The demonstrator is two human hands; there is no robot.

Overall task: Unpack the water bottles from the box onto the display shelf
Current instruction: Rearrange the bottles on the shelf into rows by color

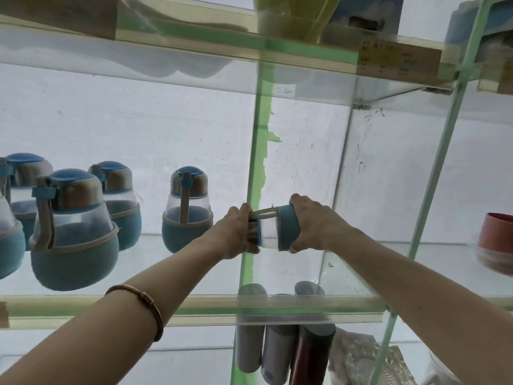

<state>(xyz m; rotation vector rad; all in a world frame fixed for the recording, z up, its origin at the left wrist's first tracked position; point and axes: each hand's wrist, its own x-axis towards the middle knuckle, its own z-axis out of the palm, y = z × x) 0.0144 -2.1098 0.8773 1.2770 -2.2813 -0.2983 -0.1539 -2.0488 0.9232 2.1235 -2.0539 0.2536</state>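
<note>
Clear plastic bottle (273, 228) looks empty, light, slick. Left hand (239, 232) grips the cap end, right hand (313, 223) wraps the grippier blue sleeve, above the glass shelf (194, 304) front edge.

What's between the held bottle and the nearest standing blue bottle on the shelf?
Head view: only the left hand at the held bottle's cap end, then bare glass shelf to the standing bottle.

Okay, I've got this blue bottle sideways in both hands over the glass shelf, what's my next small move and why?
Probably tip the bottle upright and set it on the glass shelf, right of the standing bottle. Your left hand grips its lid end and your right hand its sleeved base, so it lies sideways, while the shelved ones stand lid-up.
</note>
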